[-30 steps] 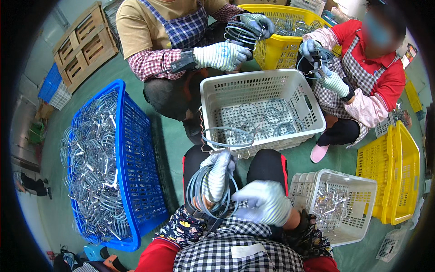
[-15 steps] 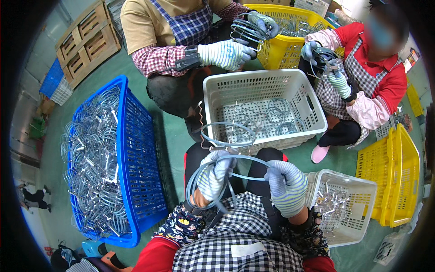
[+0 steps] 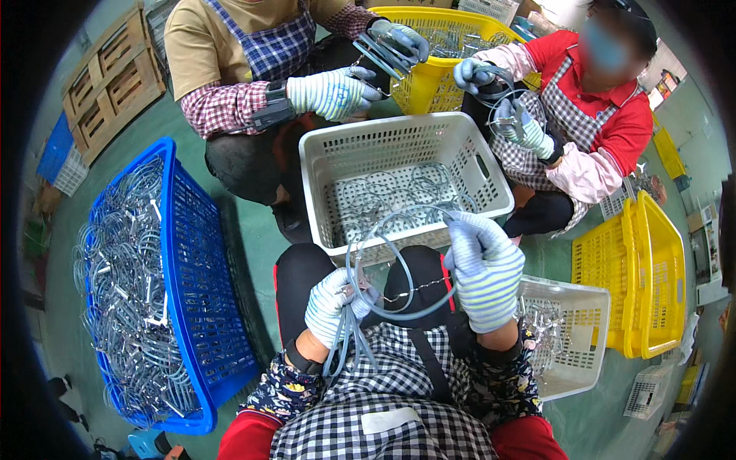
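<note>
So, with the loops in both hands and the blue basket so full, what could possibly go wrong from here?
The raised grey-blue loop in the right hand could tangle with the bunched loops at the left hand, as they overlap.

The thin twisted wire between the hands might snag on a loop or glove.

Some loops heaped in the blue basket bulge past its rim and may slip out.

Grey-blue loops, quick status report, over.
Left hand gripping gathered grey-blue loops. Right hand at one loop's edge, grip unclear. Thin metal strand between hands. White crate ahead, no obstruction visible.
</note>
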